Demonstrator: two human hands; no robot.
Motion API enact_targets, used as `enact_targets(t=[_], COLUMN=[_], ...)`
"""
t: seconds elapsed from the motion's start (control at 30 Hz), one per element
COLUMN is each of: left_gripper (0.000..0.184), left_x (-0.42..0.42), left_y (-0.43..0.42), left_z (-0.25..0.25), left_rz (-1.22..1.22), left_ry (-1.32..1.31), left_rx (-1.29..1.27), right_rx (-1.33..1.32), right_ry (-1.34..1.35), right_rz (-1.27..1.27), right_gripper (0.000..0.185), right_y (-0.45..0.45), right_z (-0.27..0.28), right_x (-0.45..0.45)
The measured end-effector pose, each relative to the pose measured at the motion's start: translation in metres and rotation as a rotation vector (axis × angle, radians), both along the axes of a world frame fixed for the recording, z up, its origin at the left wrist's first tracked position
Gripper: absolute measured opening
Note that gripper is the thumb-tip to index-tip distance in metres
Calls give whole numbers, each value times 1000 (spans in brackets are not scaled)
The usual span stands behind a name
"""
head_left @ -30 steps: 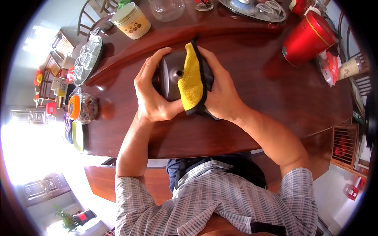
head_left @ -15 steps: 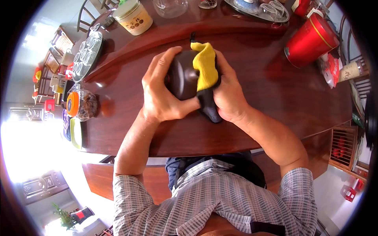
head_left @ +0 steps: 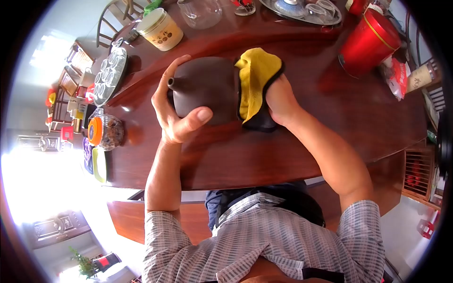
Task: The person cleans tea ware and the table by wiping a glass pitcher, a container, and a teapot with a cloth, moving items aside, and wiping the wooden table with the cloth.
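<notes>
A dark brown clay teapot (head_left: 207,89) is tipped on its side above the table, its short spout (head_left: 172,82) at the left. My left hand (head_left: 172,111) is closed around the spout end, with the thumb along the near side. At the teapot's right end, a yellow cloth with a dark edge (head_left: 255,82) is bunched against it. My right hand (head_left: 283,99) grips this cloth from the right; most of its fingers are hidden behind the fabric.
The dark red wooden table (head_left: 226,160) carries a cream-coloured canister (head_left: 163,35), a glass jug (head_left: 200,14), a tray of glasses (head_left: 111,78), and an orange-lidded jar (head_left: 108,132). A red canister (head_left: 370,45) stands at the right, a second tray (head_left: 302,14) at the back.
The teapot has turned so that its spout and side now show at the left. My left hand has shifted left, and my right hand with the cloth has moved right, with the cloth more spread.
</notes>
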State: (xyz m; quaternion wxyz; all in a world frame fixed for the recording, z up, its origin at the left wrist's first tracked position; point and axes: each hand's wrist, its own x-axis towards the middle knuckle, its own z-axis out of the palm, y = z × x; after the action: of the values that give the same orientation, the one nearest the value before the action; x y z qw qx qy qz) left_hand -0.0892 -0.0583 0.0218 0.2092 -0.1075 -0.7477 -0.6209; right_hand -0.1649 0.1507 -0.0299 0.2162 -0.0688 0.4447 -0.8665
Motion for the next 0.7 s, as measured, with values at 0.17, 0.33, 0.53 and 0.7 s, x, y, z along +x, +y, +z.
enact_targets(t=[0.17,0.33,0.53,0.7], left_gripper=[110,98,106,110], left_x=[-4,-6,-3,2], left_y=[-15,-25,1,14], left_z=[-8,-12,-4,-3], left_rz=[-74,-86,104,117], left_ry=[-1,74,0,-7], left_rx=[182,176,159,25], right_rx=[340,585,323,237], right_ry=[586,653,867,990], right_rz=[-135,-264,-101,-229], right_gripper=[35,35,72,87], right_y=[4,-5,-3,-10], right_z=[-7,-7,14,0], right_x=[6,30,75,74])
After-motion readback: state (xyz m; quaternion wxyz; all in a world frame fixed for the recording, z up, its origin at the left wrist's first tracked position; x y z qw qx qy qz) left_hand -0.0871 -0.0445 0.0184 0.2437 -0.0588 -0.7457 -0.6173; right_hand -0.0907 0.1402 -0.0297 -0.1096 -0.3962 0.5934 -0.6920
